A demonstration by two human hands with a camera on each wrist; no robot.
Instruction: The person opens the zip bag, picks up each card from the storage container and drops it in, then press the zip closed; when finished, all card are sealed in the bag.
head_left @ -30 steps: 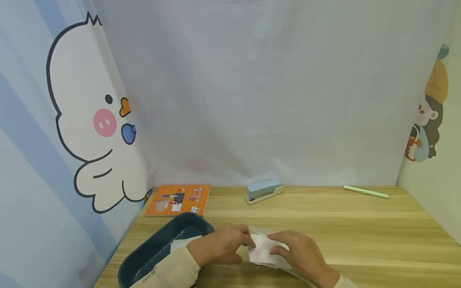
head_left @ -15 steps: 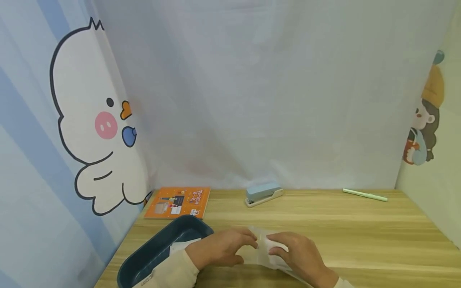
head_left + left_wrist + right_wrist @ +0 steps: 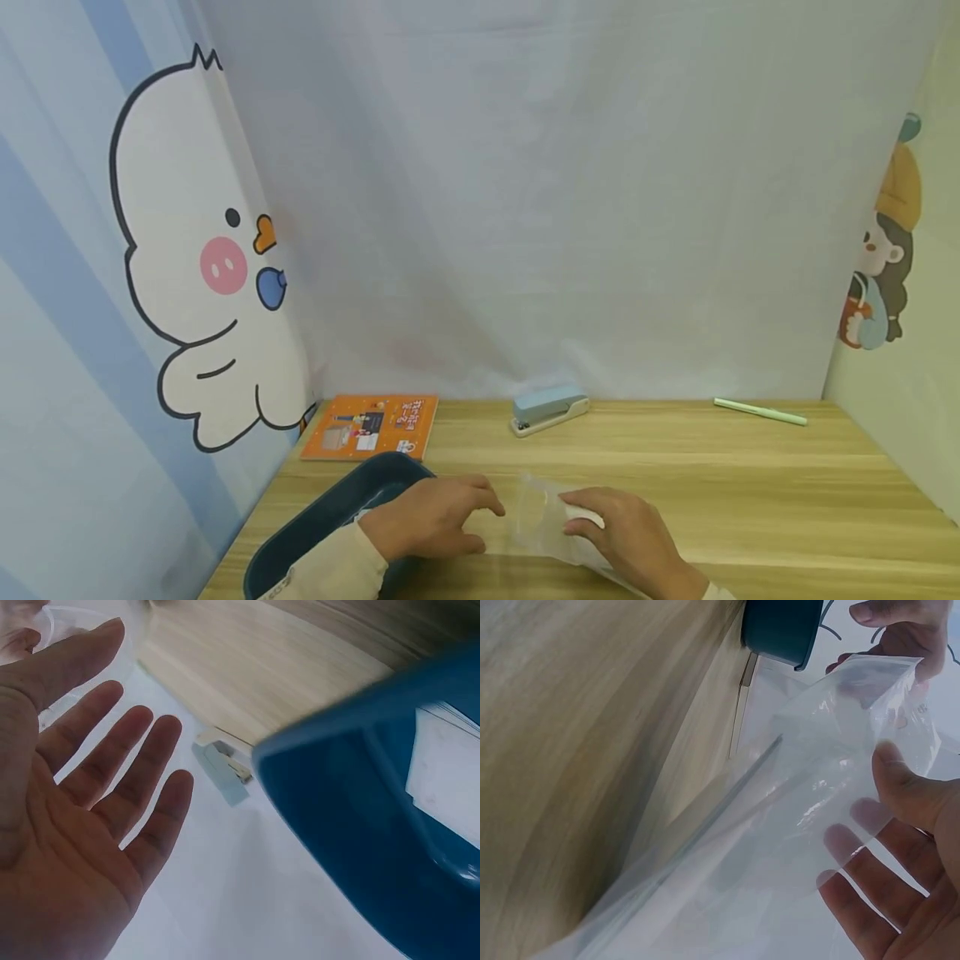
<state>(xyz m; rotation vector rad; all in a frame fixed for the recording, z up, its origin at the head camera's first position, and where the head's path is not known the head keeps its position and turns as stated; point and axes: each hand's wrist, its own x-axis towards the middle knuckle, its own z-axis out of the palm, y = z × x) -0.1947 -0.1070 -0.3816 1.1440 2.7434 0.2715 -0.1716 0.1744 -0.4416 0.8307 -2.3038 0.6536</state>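
My right hand (image 3: 630, 533) pinches a clear plastic bag (image 3: 542, 517) between thumb and fingers, low in the middle of the head view. Something white shows at that grip. In the right wrist view the bag (image 3: 817, 772) stretches wide, thumb in front and fingertips showing through from behind. My left hand (image 3: 431, 517) hovers beside the bag's mouth, apart from it, fingers relaxed and holding nothing. Its palm and spread fingers appear in the left wrist view. Below the left forearm is a dark teal tray (image 3: 315, 525); white papers (image 3: 450, 772) lie inside it.
An orange book (image 3: 372, 427) lies behind the tray at the left. A light blue stapler (image 3: 549, 410) sits at the back middle of the wooden table, and a pale green pen (image 3: 759, 412) lies farther right. Printed curtains stand behind and at both sides.
My left hand has let go at the bag's mouth and moved left toward the tray. The white paper that showed at the mouth is now mostly out of sight. The right hand keeps its grip.
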